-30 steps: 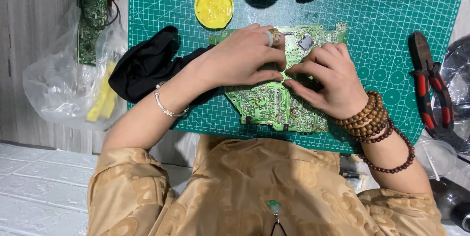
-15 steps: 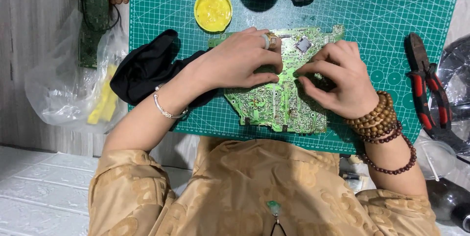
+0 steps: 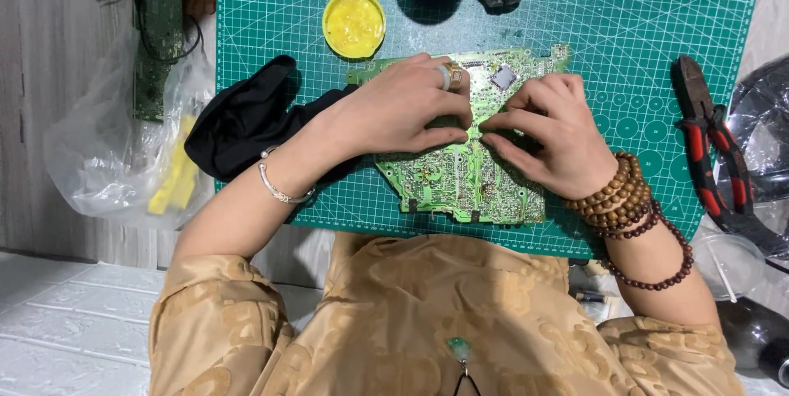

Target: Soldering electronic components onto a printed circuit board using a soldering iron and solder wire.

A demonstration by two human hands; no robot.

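A green circuit board [image 3: 460,178] lies flat on the green cutting mat [image 3: 592,26]. My left hand [image 3: 403,108], with a ring on one finger, rests on the board's left half, fingers pressed down. My right hand [image 3: 555,133] lies on the board's right half, and its fingertips meet the left hand's near the board's middle, pinching at something too small to make out. A grey square chip [image 3: 503,77] shows on the board above my hands.
A black cloth [image 3: 246,117] lies at the mat's left edge. A yellow paste tin [image 3: 353,24] sits behind the board. Red-handled pliers [image 3: 711,141] lie at the right. A clear plastic bag [image 3: 123,158] and another circuit board [image 3: 156,43] lie left of the mat.
Both hands shifted slightly on the board, and the right hand's fingers closed in toward the left hand's fingertips. The board stays in place.
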